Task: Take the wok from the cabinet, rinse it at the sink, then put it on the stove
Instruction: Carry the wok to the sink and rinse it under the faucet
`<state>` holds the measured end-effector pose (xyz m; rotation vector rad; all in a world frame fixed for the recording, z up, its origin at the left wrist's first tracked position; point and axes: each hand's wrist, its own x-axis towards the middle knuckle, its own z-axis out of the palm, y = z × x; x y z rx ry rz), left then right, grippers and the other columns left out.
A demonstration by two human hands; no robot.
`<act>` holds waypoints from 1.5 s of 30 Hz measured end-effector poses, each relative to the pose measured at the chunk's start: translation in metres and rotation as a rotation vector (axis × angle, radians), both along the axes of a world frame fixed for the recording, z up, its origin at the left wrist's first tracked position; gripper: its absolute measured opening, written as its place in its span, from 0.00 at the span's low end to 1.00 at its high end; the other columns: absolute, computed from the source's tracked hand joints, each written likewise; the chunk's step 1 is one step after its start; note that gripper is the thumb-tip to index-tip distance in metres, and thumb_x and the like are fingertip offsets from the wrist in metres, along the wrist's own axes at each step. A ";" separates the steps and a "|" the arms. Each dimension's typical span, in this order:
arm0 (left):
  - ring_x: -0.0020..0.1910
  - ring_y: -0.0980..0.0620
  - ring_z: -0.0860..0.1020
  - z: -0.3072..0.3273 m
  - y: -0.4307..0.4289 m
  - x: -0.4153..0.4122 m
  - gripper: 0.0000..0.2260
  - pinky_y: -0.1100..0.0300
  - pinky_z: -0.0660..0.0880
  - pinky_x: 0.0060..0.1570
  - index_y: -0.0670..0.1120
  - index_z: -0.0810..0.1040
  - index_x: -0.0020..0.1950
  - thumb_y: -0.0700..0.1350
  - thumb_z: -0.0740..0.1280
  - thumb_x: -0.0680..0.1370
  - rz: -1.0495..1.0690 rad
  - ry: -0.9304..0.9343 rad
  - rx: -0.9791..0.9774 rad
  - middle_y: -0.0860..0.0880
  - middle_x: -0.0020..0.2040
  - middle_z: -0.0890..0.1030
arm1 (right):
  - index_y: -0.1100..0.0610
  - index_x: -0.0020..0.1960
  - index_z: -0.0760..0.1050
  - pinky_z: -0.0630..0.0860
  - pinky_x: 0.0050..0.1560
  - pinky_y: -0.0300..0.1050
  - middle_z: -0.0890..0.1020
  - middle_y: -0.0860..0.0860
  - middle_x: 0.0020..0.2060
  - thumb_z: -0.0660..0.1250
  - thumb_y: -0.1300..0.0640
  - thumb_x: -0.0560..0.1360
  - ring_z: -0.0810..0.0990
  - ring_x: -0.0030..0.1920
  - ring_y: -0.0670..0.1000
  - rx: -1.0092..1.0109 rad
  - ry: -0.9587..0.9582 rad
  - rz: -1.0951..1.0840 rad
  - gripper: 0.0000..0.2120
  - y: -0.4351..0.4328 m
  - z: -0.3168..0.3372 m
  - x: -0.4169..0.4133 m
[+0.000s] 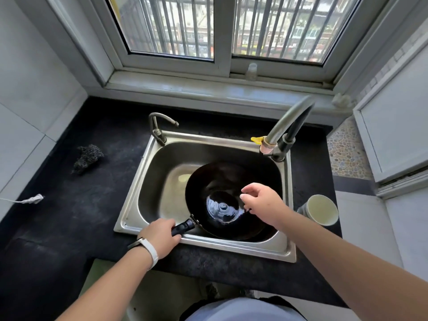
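Item 1: black round metal wok (222,179), lying in the right part of the rectangular stainless steel sink (150,181) and holding a shallow pool of water at its bottom; its black straight handle (185,227) is reaching over the sink's near rim toward the lower left

Item 2: left hand (159,235), wearing a white wristband (150,250), is gripping the handle's end, fingers curling round it

Item 3: right hand (261,202) is hovering over the wok's right side, fingers loosely bent and slightly spread, holding nothing; whether the fingertips are touching the wok cannot be told

Item 4: tall grey curved faucet (287,123) standing at the sink's far right corner; small bent metal tap (157,128) at the far left corner

Item 5: pale round cup (322,210) sitting on the black speckled countertop (81,216), just beside the sink's right rim

Item 6: dark porous lump (86,157) and white plug (32,199) lying on the countertop left of the sink, apart from each other
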<state>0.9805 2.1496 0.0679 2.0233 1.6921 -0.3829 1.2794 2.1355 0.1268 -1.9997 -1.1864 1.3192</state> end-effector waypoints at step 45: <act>0.59 0.49 0.75 0.023 0.055 0.074 0.31 0.52 0.72 0.60 0.49 0.78 0.62 0.66 0.57 0.68 -0.016 -0.303 0.182 0.51 0.57 0.79 | 0.54 0.65 0.71 0.68 0.54 0.44 0.77 0.50 0.62 0.65 0.52 0.78 0.76 0.63 0.52 0.226 -0.439 0.191 0.17 0.094 0.013 0.086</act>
